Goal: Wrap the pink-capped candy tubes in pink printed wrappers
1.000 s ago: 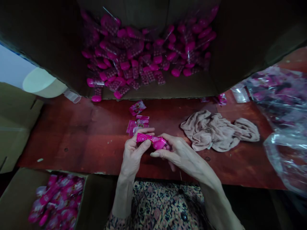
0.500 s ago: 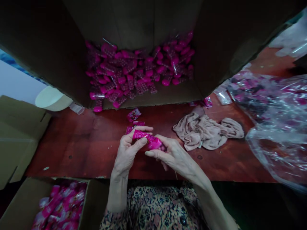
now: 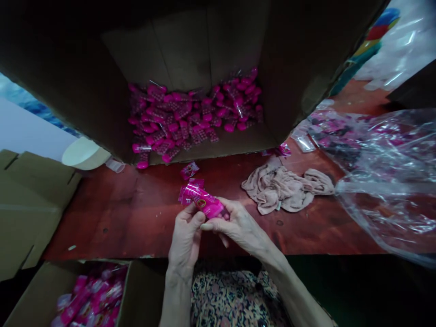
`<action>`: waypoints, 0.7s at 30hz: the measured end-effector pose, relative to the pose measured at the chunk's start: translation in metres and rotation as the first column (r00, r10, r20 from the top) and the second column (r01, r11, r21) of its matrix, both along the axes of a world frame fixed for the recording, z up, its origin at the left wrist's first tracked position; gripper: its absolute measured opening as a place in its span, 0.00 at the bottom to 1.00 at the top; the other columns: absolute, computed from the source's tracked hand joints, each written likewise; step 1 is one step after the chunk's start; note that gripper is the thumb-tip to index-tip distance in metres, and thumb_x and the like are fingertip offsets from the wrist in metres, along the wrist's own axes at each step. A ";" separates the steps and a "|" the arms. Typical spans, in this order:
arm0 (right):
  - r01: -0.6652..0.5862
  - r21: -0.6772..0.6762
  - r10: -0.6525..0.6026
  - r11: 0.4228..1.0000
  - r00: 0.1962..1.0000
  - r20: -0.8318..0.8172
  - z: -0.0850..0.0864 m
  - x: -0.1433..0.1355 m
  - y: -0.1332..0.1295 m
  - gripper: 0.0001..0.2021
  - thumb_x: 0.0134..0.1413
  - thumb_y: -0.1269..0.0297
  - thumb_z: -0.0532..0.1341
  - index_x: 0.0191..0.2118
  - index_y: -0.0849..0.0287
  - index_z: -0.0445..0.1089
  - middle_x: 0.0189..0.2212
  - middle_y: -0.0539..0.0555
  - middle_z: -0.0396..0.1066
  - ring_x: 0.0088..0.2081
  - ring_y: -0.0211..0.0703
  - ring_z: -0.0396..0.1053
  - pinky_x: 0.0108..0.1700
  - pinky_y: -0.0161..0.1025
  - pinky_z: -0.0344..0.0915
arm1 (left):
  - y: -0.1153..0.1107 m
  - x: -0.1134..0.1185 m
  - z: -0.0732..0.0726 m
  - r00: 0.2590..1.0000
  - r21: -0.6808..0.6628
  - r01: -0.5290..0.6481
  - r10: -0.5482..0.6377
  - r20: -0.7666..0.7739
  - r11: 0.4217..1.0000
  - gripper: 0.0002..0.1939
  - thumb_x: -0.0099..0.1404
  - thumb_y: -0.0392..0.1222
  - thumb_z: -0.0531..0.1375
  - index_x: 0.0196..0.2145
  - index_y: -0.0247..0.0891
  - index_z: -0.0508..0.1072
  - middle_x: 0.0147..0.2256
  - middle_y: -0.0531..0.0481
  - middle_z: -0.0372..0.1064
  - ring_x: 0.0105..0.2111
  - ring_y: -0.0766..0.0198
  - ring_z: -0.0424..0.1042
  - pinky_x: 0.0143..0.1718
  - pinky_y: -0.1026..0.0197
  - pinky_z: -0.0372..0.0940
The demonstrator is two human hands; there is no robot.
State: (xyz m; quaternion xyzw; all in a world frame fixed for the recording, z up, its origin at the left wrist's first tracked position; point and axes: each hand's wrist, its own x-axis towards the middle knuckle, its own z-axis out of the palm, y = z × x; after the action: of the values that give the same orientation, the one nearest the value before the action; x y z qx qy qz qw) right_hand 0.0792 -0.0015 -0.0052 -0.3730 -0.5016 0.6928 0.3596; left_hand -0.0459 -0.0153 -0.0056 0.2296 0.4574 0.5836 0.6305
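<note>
Both hands meet over the front of the table around a shiny pink printed sleeve (image 3: 209, 205). My left hand (image 3: 186, 229) is closed, pinching the sleeve's near left edge between thumb and fingers. From the other side my right hand (image 3: 235, 222) is closed on a small clear tube of pink balls (image 3: 224, 214), whose end shows at the sleeve's right end; the rest is covered by the sleeve and fingers. Just beyond lie a few more flat pink sleeves (image 3: 195, 182) and one pink printed packet (image 3: 190, 170).
A large cardboard box (image 3: 184, 59) on its side holds many pink-capped tubes (image 3: 184, 120). Wrapped pink pieces (image 3: 93, 295) fill a lower left carton (image 3: 39, 295). A crumpled cloth (image 3: 286, 188), clear plastic bag (image 3: 384, 181) and pale bowl (image 3: 85, 153) lie on the red table (image 3: 126, 218).
My left fingers have shifted from the sleeve's far end to its near edge, and the sleeve has turned to show a round emblem. My right hand keeps its hold. The camera view has shifted slightly.
</note>
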 end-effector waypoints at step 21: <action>-0.018 -0.008 0.018 1.000 1.000 0.002 0.005 -0.003 -0.014 0.11 0.58 0.57 0.54 0.32 0.61 0.63 0.20 0.46 0.62 0.17 0.29 0.55 0.18 0.27 0.51 | -0.001 0.008 0.009 0.999 -0.033 -0.039 0.039 -0.012 0.999 0.07 0.50 0.40 0.66 0.27 0.33 0.76 0.21 0.50 0.72 0.19 0.69 0.67 0.19 0.67 0.62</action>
State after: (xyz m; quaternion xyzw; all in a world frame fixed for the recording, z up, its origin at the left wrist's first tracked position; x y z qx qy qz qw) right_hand 0.0763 -0.0159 0.0002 -0.3706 -0.5025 0.6978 0.3511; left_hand -0.0377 -0.0162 0.0035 0.2136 0.4750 0.5867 0.6201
